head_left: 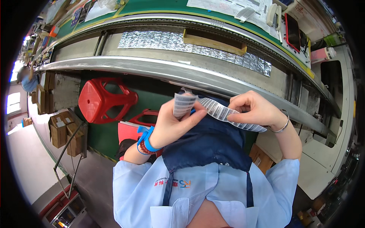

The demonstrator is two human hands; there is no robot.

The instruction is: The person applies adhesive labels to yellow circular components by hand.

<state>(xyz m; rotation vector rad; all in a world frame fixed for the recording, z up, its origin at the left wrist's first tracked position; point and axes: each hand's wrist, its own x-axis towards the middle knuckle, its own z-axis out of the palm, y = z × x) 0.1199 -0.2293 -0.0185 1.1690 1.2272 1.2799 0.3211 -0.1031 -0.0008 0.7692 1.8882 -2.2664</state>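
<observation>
A long white strip of printed labels (pixel 216 110) stretches between my hands above my lap and the dark blue apron. My left hand (pixel 175 123) pinches it between thumb and fingers, and one end (pixel 184 105) curls up over the fingers. Farther right, my right hand (pixel 254 110) grips the strip between thumb and bent forefinger, with a free tail hanging past the hand. A blue band and a beaded bracelet circle my left wrist; a metal bangle sits on the right one.
In front runs a metal-edged conveyor (pixel 152 66) with silvery foil packs (pixel 152 41) and a yellowish tray (pixel 215 42). Beyond it lies a green bench with papers and a red-framed device (pixel 292 32). Red stools (pixel 93 100) and cardboard boxes (pixel 57 131) stand at left; a white machine (pixel 323 163) at right.
</observation>
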